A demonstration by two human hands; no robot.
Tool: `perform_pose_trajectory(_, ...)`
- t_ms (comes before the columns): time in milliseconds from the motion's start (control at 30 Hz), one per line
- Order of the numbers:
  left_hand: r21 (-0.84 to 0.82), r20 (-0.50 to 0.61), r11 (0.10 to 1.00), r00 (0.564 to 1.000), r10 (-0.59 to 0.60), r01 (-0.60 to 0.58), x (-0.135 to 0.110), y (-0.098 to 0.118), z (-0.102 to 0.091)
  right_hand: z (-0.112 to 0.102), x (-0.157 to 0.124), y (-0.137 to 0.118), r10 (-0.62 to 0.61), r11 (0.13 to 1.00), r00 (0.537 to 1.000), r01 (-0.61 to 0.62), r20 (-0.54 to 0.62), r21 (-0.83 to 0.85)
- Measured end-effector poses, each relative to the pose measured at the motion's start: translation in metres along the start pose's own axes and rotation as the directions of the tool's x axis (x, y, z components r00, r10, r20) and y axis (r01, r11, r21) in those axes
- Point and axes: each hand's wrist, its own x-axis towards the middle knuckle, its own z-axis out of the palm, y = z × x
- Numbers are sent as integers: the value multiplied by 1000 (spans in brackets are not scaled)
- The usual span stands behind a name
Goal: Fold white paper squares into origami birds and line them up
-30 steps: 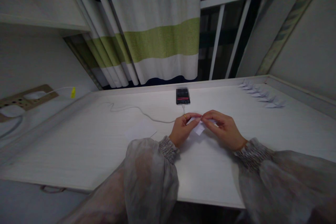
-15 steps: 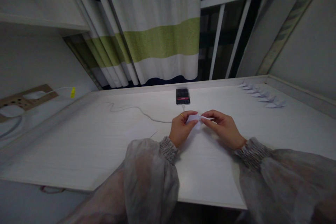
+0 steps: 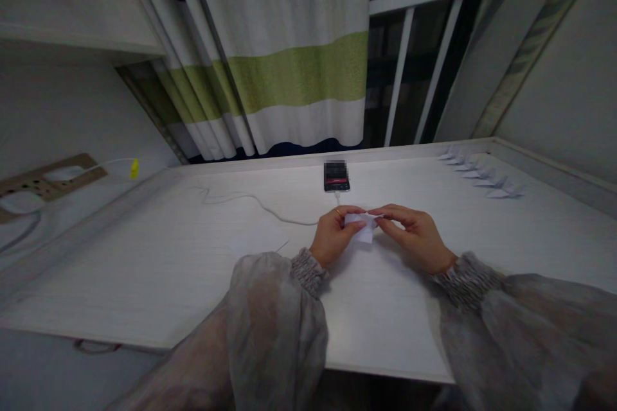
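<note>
Between my two hands is a small piece of folded white paper (image 3: 365, 231), held just above the desk. My left hand (image 3: 333, 234) wears a ring and pinches the paper's left side between thumb and fingers. At the paper's upper right edge, my right hand (image 3: 413, 234) is closed with thumb and fingertips on it. Part of the paper is hidden behind the fingers. Grey elastic cuffs cover both wrists.
A phone (image 3: 336, 176) lies behind my hands, plugged into a white cable (image 3: 270, 210) running left. Several folded paper figures (image 3: 504, 191) stand in a row at the back right. A white sheet (image 3: 258, 236) and a thin dark stick-like thing (image 3: 283, 246) lie left of my hands.
The folded paper has turned, so a wider flap now hangs down toward me between my hands. My right hand has shifted slightly to the right.
</note>
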Motion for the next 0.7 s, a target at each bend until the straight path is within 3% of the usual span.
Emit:
perform_pose_trajectory(400,-209,59,966,988,-144,153,-1,0,1,1,-2,1,146,985,988,-141,-50,102)
perform_pose_trajectory(700,-194,33,960,979,-199,202,-1,3,-1,-1,-1,0,112,993,990,-109,-88,41)
